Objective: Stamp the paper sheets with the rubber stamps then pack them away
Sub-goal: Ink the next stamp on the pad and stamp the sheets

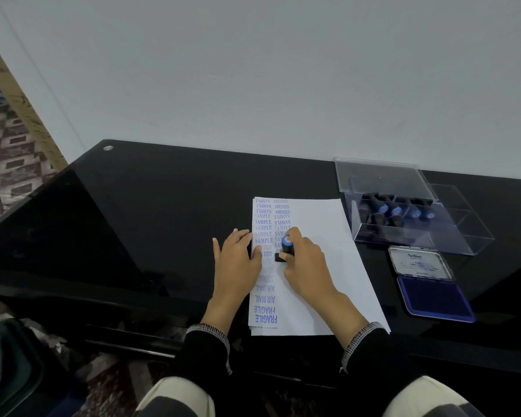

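Black table (163, 206): right hand (306, 266) squeezes the small, light stamp (286, 248) (hold its knob); flat left hand (238, 260) pins thin, slippery paper (322, 266).

office desk (163, 206) with ink pad (433, 291)

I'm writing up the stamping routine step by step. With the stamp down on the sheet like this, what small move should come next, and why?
Probably lift the stamp straight up off the paper sheet. The right hand grips it with its base on the paper in the second column of prints, while the left hand lies flat on the sheet's left edge and steadies it, so a clean lift should avoid smearing.
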Motion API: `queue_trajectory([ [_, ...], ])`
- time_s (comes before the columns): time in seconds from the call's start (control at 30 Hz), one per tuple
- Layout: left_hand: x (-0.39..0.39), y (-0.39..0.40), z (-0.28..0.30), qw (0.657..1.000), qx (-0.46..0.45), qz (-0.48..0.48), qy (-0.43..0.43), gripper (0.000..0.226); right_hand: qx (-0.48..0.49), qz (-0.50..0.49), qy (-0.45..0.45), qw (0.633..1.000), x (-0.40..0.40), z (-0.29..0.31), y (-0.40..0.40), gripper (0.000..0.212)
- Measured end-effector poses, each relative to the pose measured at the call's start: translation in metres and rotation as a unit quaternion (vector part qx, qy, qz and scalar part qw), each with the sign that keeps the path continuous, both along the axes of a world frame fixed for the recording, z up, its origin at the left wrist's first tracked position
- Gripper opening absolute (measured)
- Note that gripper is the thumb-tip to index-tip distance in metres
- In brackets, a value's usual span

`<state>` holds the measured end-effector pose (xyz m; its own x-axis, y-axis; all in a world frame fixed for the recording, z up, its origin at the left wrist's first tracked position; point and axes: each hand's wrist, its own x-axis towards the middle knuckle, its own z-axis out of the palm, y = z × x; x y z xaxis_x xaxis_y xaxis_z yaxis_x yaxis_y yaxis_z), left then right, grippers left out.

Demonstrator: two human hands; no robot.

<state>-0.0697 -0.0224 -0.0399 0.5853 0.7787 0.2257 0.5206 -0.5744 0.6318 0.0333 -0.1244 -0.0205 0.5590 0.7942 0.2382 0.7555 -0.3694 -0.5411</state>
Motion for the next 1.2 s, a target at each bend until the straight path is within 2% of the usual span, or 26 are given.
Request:
queue_trajectory([
  [0.7, 0.0, -0.001, 0.001, 1.0, 0.005, 0.005, 0.003, 0.038, 0.033, 0.004, 0.013, 0.999, 0.002, -0.008, 0.0, 0.026],
  [0.8, 0.0, -0.001, 0.001, 1.0, 0.007, 0.006, 0.007, 0.038, 0.029, 0.023, 0.055, 0.998, 0.007, -0.003, -0.001, 0.024],
  [0.87, 0.001, 0.0, 0.001, 1.0, 0.009, 0.009, 0.01, 0.038, 0.025, 0.024, 0.129, 0.991, 0.014, 0.004, -0.001, 0.022],
  [0.93, 0.0, 0.001, 0.001, 1.0, 0.01, 0.009, 0.012, 0.038, 0.029, 0.003, 0.203, 0.979, 0.023, 0.011, 0.0, 0.019],
  [1.03, 0.002, 0.001, 0.0, 1.0, 0.014, 0.007, 0.018, 0.037, 0.089, -0.061, 0.311, 0.944, 0.037, 0.014, -0.005, 0.015],
  [1.1, 0.002, 0.001, 0.0, 1.0, 0.018, 0.009, 0.019, 0.035, 0.146, -0.099, 0.388, 0.905, 0.044, 0.015, -0.013, 0.011],
  [1.2, 0.002, 0.002, -0.001, 0.999, 0.024, 0.014, 0.02, 0.033, 0.243, -0.118, 0.494, 0.826, 0.052, 0.016, -0.027, 0.013],
])
